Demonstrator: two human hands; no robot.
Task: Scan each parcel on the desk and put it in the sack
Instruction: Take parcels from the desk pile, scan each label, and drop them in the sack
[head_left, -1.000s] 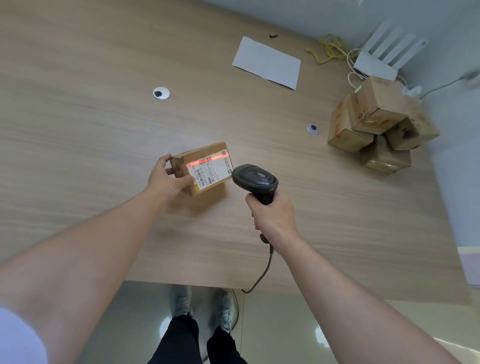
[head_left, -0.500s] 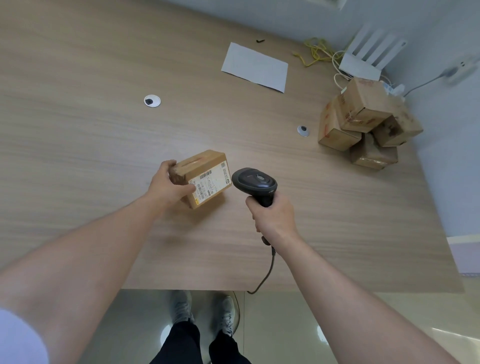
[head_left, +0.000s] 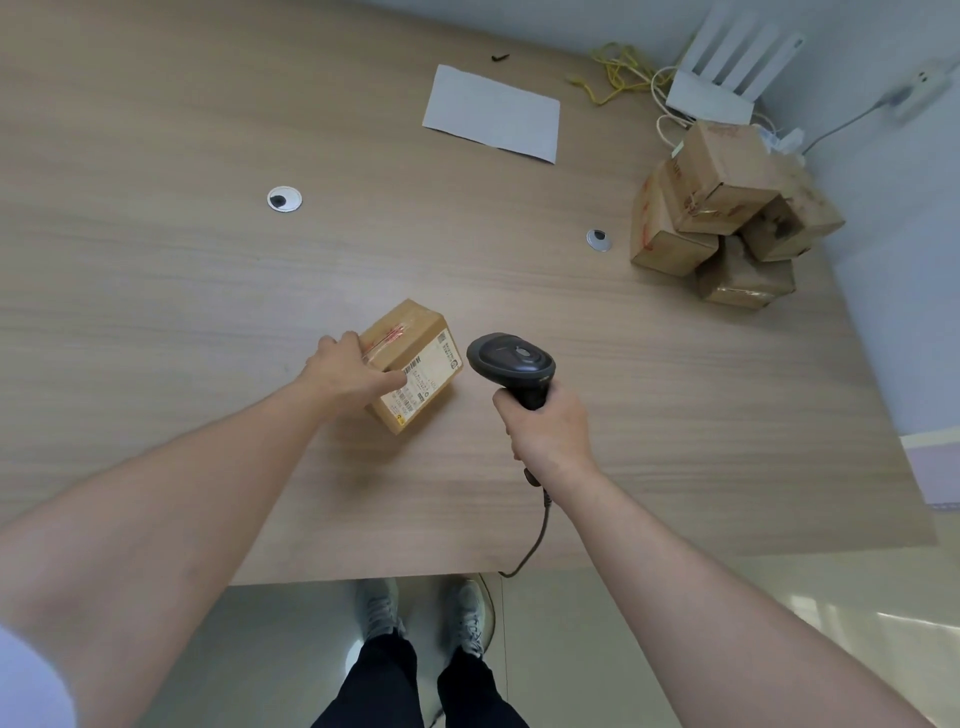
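Right now my left hand (head_left: 347, 370) grips the parcel (head_left: 413, 364) from its left end, thumb laid across the label side, fingers curled over the top edge. Box sits on the wood surface (head_left: 182, 291), tilted w/ the white label (head_left: 423, 382) facing up and toward me. My right hand (head_left: 548, 428) is wrapped tight round the handle of the black scanner (head_left: 511, 364), head just beside the parcel's right end, not touching. Cable (head_left: 537, 535) hangs off the near edge. Far right corner: stack of more parcels (head_left: 727, 218), approx four, piled together. Behind them a white router (head_left: 727, 73) w/ yellow and white wires. White paper sheet (head_left: 493, 111) lies flat further back. Sack isn't in shot.
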